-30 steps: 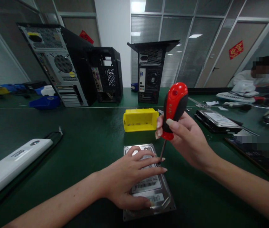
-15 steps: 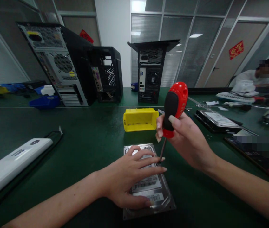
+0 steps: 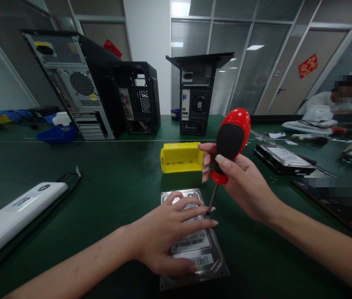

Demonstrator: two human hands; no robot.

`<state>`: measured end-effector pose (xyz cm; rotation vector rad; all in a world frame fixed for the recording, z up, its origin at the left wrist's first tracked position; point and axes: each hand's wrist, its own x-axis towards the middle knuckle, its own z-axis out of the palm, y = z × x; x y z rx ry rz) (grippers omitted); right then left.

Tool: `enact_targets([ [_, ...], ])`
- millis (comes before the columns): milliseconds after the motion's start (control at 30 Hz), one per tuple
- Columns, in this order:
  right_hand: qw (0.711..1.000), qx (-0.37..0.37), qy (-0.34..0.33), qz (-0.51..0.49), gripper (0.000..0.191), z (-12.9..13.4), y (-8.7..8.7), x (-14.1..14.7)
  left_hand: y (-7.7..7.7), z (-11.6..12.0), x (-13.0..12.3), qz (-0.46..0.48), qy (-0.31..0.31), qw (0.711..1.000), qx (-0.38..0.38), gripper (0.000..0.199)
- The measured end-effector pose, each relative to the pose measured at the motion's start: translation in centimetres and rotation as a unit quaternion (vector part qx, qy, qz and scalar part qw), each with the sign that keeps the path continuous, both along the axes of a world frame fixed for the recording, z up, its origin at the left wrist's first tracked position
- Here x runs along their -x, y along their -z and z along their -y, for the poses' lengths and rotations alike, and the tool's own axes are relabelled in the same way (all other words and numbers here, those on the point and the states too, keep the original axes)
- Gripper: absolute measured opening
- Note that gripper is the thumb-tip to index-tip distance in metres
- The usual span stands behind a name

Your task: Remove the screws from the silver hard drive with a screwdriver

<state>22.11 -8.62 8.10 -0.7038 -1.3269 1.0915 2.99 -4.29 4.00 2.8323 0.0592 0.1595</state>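
A silver hard drive (image 3: 194, 241) with white labels lies flat in front of me. My left hand (image 3: 165, 232) rests across it, palm down, fingers spread and thumb near its lower end. In my right hand (image 3: 246, 182) is a screwdriver (image 3: 232, 137) with a red and black handle, tilted with its top to the right. Its thin shaft runs down to the drive's right side, between two of my left fingertips. The exact contact of the tip is hard to see. Just beyond the drive, a yellow bin (image 3: 180, 158) holds a few small dark bits.
Computer cases (image 3: 98, 91) stand at the back, one more case (image 3: 196, 97) right of them. A white power strip (image 3: 23, 220) with a black cable lies left. To the right are another hard drive (image 3: 283, 160), a dark board (image 3: 328, 207) and a seated person (image 3: 325, 104).
The screwdriver handle has turned and leans slightly further right. My right fingers have loosened, with the index finger now stretched toward the yellow bin. My left hand stays on the drive.
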Motion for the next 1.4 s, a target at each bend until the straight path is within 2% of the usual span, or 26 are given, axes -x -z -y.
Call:
enact_targets([
  [300,1.000,-0.003,-0.008,-0.017,0.032,-0.01,-0.26,0.06,0.17,-0.14,-0.04,0.006,0.002,1.000,-0.005,0.073],
  [533,0.998,-0.006,-0.058,-0.030,0.017,-0.21,0.01,-0.05,0.02,-0.03,0.02,0.007,-0.004,1.000,0.002,0.072],
  [767,0.998,0.005,-0.062,-0.029,0.035,-0.32,0.06,-0.07,0.14,-0.09,0.04,-0.002,-0.001,1.000,-0.001,0.073],
  [967,0.996,-0.001,-0.080,-0.035,0.017,-0.29,-0.01,-0.02,0.01,-0.15,-0.08,0.001,0.001,1.000,0.006,0.073],
  [1200,0.999,0.015,-0.031,-0.026,0.027,-0.14,0.05,-0.11,0.15,-0.13,-0.02,0.006,0.002,1.000,0.006,0.073],
  [1400,0.998,0.003,-0.055,-0.029,0.017,0.00,0.23,-0.14,0.05,-0.04,-0.02,0.005,-0.003,1.000,0.006,0.073],
])
